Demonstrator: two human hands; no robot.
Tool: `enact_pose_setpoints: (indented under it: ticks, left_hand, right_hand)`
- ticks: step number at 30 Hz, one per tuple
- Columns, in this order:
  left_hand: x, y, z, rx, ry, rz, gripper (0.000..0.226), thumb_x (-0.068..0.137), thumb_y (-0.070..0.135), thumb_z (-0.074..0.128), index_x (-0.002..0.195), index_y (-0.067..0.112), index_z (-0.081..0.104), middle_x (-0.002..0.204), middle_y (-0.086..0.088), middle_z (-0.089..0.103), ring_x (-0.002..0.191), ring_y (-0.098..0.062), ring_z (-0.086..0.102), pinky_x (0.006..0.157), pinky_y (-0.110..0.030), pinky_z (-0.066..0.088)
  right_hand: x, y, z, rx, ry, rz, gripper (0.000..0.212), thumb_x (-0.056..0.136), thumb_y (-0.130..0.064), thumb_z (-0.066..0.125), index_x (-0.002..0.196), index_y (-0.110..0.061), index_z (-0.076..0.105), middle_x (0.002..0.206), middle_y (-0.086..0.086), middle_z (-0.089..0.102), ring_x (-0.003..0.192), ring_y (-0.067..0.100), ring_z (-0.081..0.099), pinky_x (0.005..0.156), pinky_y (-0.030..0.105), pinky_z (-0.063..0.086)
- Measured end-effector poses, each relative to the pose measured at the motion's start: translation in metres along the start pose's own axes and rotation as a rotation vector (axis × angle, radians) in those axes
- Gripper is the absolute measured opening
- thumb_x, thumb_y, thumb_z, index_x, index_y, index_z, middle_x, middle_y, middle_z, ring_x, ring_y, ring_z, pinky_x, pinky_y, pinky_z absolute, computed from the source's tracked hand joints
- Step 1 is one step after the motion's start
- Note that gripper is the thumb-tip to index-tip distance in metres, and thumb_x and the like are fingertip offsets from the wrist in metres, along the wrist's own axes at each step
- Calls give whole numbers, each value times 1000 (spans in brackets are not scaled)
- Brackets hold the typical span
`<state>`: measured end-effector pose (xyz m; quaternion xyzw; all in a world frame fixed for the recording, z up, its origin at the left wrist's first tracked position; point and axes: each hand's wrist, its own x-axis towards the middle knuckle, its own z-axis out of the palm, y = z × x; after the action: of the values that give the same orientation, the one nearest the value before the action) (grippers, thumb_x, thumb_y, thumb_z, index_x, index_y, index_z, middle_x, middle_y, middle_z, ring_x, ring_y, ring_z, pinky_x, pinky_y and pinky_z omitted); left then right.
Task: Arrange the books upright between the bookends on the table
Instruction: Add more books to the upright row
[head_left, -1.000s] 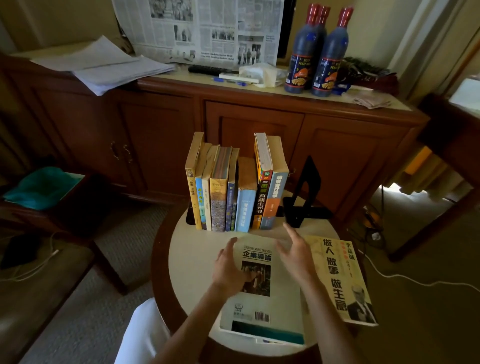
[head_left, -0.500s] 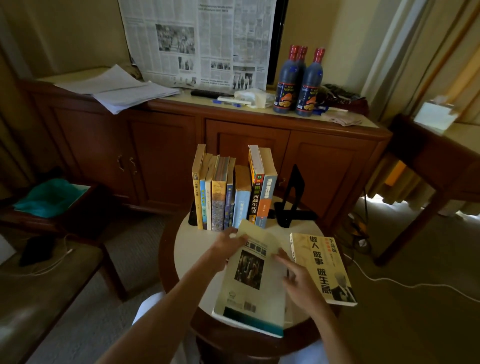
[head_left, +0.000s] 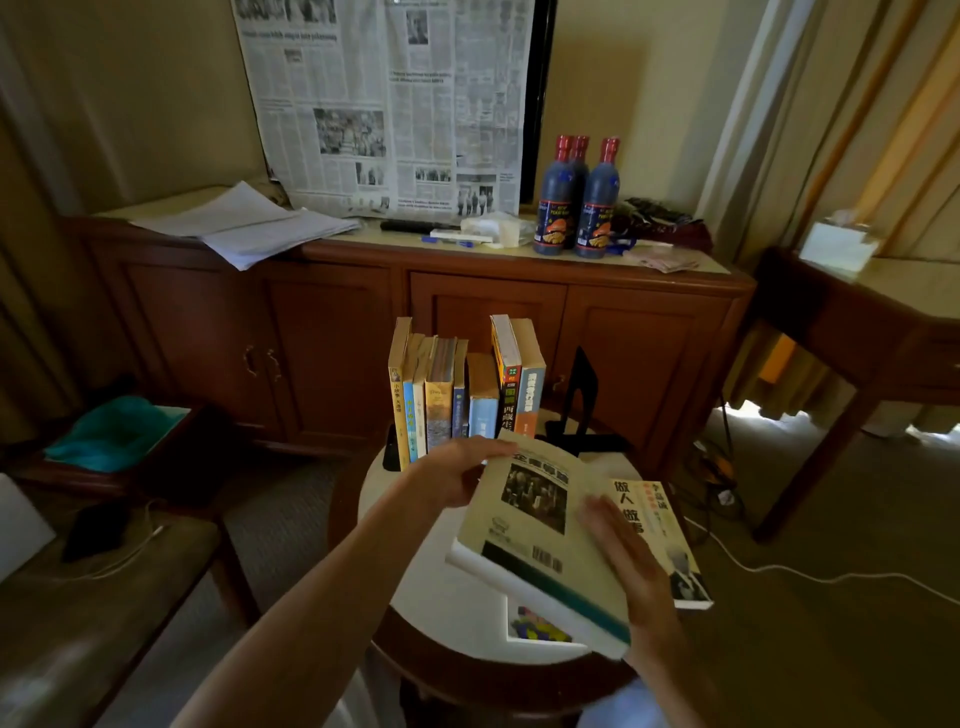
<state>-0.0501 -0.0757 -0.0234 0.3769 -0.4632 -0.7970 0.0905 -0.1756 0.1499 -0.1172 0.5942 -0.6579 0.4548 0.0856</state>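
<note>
Held item: one large pale book (head_left: 540, 540), cover up, lifted clear of the round table (head_left: 415, 587) and tilted, its far end higher than its near end. The left hand (head_left: 457, 478) grips the far left corner, fingers curled over the top edge. The right hand (head_left: 623, 551) lies along the right side of the cover with fingers fairly straight; whether the thumb hooks beneath cannot be told.

Flat on the table, two items: one yellow book (head_left: 660, 525) with large dark characters and a portrait, at the right edge, partly covered by the held book and the right hand; one white-edged item (head_left: 540, 623) with a coloured patch, at the near edge, mostly hidden below the held book.

Upright at the far edge: a row of books (head_left: 462, 395), eight spines counted, though the thin ones at the left are hard to separate. The two at the right end stand tallest and lean slightly.

Bookends, two: one black bookend (head_left: 582, 400) standing apart to the right of the row, a gap between it and the last spine; one dark bookend (head_left: 390, 452) touching the left end, only its base showing.

Behind the table, a wooden sideboard (head_left: 467, 312) carries three dark bottles (head_left: 576, 202) with red caps, loose papers (head_left: 244, 223) at its left end and a newspaper sheet (head_left: 384, 104) propped against the wall.
</note>
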Motion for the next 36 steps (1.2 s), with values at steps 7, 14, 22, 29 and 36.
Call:
enact_pose_setpoints:
  ticks: [7, 14, 22, 29, 36]
  left_hand:
    - [15, -42, -13, -82, -118, 18, 45, 103, 43, 45, 125, 6, 54, 110, -22, 72, 102, -40, 69, 85, -43, 57]
    - [61, -99, -23, 739, 241, 218, 33, 102, 33, 51, 122, 10, 62, 119, -8, 63, 94, -17, 59, 74, -26, 49]
    - [85, -127, -79, 1277, 519, 461, 70, 82, 67, 34, 140, 29, 42, 155, 5, 33, 143, -19, 27, 115, -38, 16]
    - [97, -147, -86, 1484, 541, 410, 81, 88, 73, 2, 158, 31, 1, 163, 2, -14, 150, -19, -13, 114, -62, -19]
    - [97, -145, -84, 1479, 547, 367, 71, 91, 70, 6, 152, 39, -16, 161, 6, -25, 148, -16, -24, 115, -60, -19]
  right_hand:
    - [43, -1, -9, 291, 267, 744, 35, 79, -35, 79, 94, -13, 56, 83, -7, 59, 79, 13, 62, 56, 10, 42]
    - [69, 39, 2, 238, 190, 774, 36, 79, -22, 81, 97, 1, 62, 90, 10, 71, 59, 0, 69, 47, 15, 52]
    - [89, 63, 16, 176, 141, 801, 33, 81, -22, 80, 103, -7, 60, 98, 10, 72, 76, 23, 74, 60, 44, 62]
    - [133, 77, 45, 84, 123, 838, 35, 84, -27, 77, 93, 4, 64, 84, 12, 73, 58, 22, 71, 49, 43, 60]
    - [182, 103, 82, 99, -9, 794, 31, 84, -28, 76, 97, -2, 67, 95, 13, 75, 64, 18, 68, 52, 32, 60]
